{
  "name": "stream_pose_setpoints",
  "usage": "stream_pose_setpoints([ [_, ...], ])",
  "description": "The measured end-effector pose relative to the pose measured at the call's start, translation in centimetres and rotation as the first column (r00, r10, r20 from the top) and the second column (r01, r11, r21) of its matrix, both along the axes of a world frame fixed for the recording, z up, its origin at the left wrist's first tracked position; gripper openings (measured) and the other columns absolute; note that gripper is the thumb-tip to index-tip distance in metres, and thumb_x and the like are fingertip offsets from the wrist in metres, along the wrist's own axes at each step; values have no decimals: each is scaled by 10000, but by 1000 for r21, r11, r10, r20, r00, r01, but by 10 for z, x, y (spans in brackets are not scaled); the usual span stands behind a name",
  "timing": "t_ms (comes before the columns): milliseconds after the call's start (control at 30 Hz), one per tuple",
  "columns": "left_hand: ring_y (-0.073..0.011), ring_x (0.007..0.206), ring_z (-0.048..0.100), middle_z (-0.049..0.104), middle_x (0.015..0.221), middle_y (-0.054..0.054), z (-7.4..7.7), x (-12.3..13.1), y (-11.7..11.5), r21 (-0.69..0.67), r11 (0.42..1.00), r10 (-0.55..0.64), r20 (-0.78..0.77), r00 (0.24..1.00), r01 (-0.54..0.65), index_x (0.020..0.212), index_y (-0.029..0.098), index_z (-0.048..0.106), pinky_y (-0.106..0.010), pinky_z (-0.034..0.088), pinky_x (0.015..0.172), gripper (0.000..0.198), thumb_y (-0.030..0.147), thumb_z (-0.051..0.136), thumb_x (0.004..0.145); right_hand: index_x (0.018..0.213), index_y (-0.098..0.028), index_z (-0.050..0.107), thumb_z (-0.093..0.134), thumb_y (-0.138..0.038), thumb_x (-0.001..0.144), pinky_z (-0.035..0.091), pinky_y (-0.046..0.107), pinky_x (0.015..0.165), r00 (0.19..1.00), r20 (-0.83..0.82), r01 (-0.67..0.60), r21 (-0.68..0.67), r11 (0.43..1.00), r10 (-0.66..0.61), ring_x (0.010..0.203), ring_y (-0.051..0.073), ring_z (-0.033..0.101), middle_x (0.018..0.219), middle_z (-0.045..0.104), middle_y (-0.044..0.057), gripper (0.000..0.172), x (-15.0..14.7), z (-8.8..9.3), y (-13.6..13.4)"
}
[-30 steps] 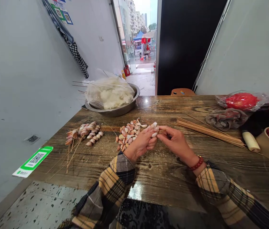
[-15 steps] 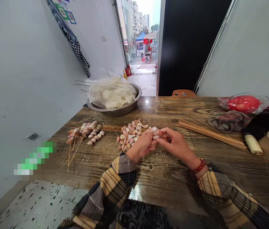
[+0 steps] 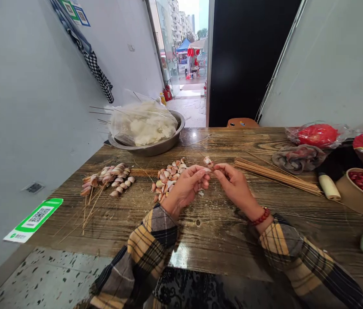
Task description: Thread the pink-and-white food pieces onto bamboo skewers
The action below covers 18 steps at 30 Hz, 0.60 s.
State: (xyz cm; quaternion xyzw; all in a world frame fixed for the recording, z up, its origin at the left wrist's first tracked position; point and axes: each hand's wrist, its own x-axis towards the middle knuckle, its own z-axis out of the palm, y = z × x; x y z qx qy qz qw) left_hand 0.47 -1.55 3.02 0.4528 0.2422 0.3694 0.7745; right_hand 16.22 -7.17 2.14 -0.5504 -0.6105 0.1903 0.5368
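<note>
My left hand (image 3: 188,185) has its thumb and fingers pinched on a pale garlic clove (image 3: 206,170), partly hidden by the fingertips. Beside it my right hand (image 3: 235,186) is closed, thumb and forefinger meeting on a small brownish piece of garlic. A whitish, papery bit of garlic (image 3: 207,161) shows just above the fingertips; whether it is joined to what I hold I cannot tell. Left of and behind my left hand lies a pile of loose garlic cloves (image 3: 168,176). Farther left, garlic cloves threaded on skewers (image 3: 117,175) rest on the wooden table (image 3: 220,240).
Bare bamboo skewers (image 3: 274,176) lie to the right. Beyond them are a grey rag (image 3: 299,159), a red item in clear plastic (image 3: 318,135) and a tub of red fruit (image 3: 357,195). A metal basin (image 3: 155,149) with a plastic bag (image 3: 146,124) stands at the back left.
The view has swung a little to the right. My fingertips have drawn slightly apart, and the white garlic held between them has given way to smaller pieces. White flakes now show beside my left hand.
</note>
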Motion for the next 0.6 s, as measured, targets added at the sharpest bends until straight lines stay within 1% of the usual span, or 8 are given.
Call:
stream_pose_setpoints([
  [100,-93,593,618,651,740,-32,0,-7,8,-102,990,101,70,992,-93,884,105,625,-209,518,579,256,279,744,739,972,-181,676,456,-348,914,481,275,707,1000,31,-1,43,999,-1,800,184,652,900,722,56,282,1,2,-2],
  [167,-103,638,639,670,779,-46,2,-13,13,-157,974,181,107,978,-163,885,107,628,-220,538,616,228,255,732,747,971,-186,691,463,-349,916,492,280,705,998,60,-21,21,1000,20,794,193,668,896,731,54,286,0,2,-5],
  [233,-110,677,651,684,815,-58,4,-18,17,-177,958,247,118,962,-225,885,111,631,-219,541,632,207,240,723,753,987,-192,703,473,-349,918,502,287,697,994,103,-41,2,999,41,774,199,679,887,739,51,287,-3,0,-7],
  [300,-113,695,654,691,838,-60,7,-21,18,-169,949,286,117,951,-264,890,117,634,-217,538,633,206,239,723,750,989,-209,714,474,-348,922,515,300,715,988,146,-58,2,998,57,804,213,690,922,746,51,285,-5,-3,-9],
  [433,-118,724,656,695,868,-61,9,-24,17,-147,941,325,138,935,-305,879,121,635,-235,542,685,218,235,740,725,979,-233,725,475,-344,923,536,326,741,982,180,-53,3,999,51,875,238,700,982,747,55,280,-8,-7,-9],
  [600,-129,751,663,697,898,-72,8,-22,16,-135,948,305,148,941,-287,882,127,628,-248,537,711,255,256,759,706,997,-234,723,486,-335,917,546,349,764,985,170,-32,5,999,31,895,246,703,1000,746,55,270,-7,-11,-6],
])
